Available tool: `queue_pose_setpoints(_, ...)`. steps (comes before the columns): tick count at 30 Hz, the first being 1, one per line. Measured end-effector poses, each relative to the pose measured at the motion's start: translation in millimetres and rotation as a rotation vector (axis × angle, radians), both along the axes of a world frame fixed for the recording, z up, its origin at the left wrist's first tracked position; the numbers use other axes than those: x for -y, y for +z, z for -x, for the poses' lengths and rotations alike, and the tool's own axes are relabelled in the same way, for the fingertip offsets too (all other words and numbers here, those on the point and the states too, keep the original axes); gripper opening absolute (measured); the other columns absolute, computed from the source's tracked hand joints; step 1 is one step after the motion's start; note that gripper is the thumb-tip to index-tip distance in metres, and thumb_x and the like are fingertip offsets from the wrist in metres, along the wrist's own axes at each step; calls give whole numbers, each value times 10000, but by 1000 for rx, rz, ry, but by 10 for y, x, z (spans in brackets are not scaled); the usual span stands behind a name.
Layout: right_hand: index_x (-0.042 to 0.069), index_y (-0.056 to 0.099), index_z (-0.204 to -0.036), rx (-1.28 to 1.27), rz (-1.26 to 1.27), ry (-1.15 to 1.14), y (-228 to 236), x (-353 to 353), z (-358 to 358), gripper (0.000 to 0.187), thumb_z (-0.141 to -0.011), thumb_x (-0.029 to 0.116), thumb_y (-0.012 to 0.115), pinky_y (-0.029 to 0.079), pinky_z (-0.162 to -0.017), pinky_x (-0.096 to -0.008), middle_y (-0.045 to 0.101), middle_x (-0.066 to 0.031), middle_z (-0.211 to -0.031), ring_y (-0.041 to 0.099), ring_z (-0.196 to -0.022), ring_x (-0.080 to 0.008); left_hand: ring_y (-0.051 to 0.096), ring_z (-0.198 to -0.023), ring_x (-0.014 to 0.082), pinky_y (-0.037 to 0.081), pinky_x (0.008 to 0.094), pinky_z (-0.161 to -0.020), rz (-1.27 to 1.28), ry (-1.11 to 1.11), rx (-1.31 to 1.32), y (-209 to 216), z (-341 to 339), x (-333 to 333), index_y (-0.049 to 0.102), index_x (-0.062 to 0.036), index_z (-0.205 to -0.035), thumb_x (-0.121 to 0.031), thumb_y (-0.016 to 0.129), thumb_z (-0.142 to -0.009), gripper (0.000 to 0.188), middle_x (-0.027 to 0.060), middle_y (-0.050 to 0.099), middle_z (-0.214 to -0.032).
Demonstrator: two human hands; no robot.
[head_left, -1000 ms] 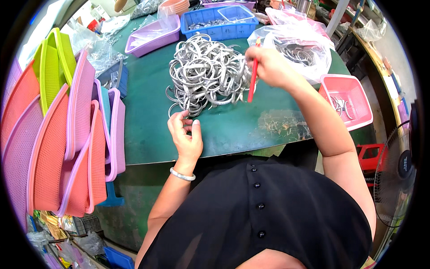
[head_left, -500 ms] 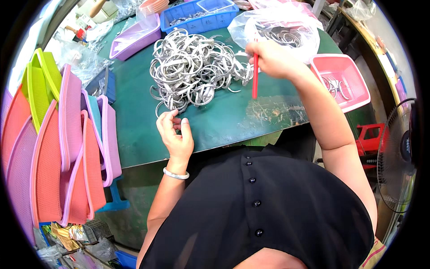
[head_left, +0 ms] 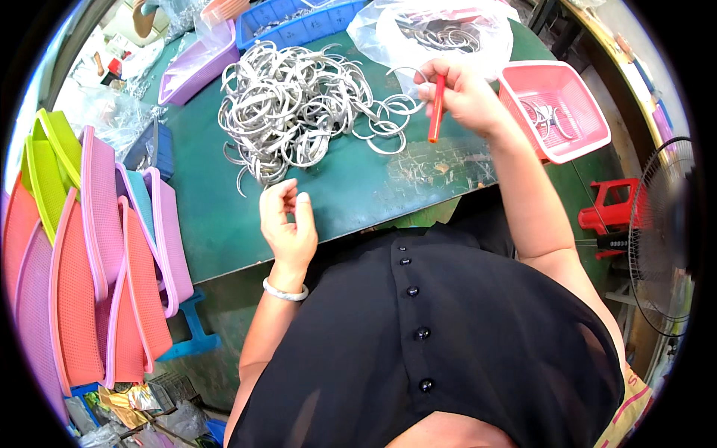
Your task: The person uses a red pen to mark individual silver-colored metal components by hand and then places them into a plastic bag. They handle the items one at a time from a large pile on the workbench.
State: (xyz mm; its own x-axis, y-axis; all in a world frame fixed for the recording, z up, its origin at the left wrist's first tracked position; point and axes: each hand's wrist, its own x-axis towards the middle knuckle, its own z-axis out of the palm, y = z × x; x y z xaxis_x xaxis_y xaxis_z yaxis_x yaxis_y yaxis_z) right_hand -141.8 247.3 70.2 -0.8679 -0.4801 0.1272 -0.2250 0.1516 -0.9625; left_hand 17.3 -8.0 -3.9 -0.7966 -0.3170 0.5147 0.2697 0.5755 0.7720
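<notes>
A tangled heap of silvery metal rings, bangle-like [head_left: 291,104], lies on the green table. My right hand [head_left: 467,97] is beyond the heap's right side, closed around a red pen-like stick [head_left: 436,112] that points down toward the table. A thin silvery ring [head_left: 407,69] shows at its fingertips; whether they grip it too is hard to see. Several loose rings [head_left: 388,127] lie just left of this hand. My left hand [head_left: 287,228] is at the heap's near edge, fingers bent, thumb apart, nothing visible in it.
A pink basket [head_left: 556,153] with a few rings stands at the right. Behind the heap are a clear bag of rings [head_left: 478,60], a blue bin [head_left: 299,28] and a purple tray [head_left: 198,71]. Stacked coloured baskets [head_left: 78,299] crowd the left; a fan [head_left: 661,239] stands at the right.
My right hand has shifted slightly right and down with the red stick, and a ring now shows at its fingertips. Rings at the heap's right edge are spread apart. My left hand stays near the heap.
</notes>
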Motion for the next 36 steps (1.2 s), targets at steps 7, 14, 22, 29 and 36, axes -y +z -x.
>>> queue_pose_setpoints(7,21,515,-941,303,487,-35,-670,240,-301,116,-845,82,540,477,-537,-234,568,-41,-767,560,-606,-98,530,-715,152,434,231,-616,326,-432,-76,214,197,-481,585,-1,-924,-5,604,-739,186,83,551,-851)
queue_pose_setpoints(14,15,511,-939,420,663,40,-578,263,-482,104,-853,70,530,481,-560,-247,567,-64,-791,570,-631,-116,515,-680,63,425,185,-600,-371,-428,276,108,313,-505,555,1,-1030,-96,546,-851,204,15,562,-846)
queue_pose_setpoints(22,27,560,-853,-903,-107,-202,-426,432,-730,196,-672,-45,577,456,-563,-291,524,-90,-784,562,-678,-221,576,-748,108,457,212,-629,-665,-489,193,307,327,-662,564,7,-1031,-117,550,-859,212,57,605,-889)
queue_pose_setpoints(29,56,572,-938,-980,-145,-158,-467,454,-789,258,-694,-28,563,463,-598,-290,530,-106,-868,553,-688,-251,598,-722,140,485,254,-663,-835,-474,229,343,328,-600,589,0,-927,-106,524,-865,139,76,618,-836)
queue_pose_setpoints(36,8,528,-1060,-122,324,-172,-473,301,-752,266,-796,-14,556,450,-640,-224,552,-61,-907,530,-717,-105,606,-717,170,498,277,-657,-1013,-511,302,328,305,-398,571,9,-920,-114,497,-879,149,103,614,-845)
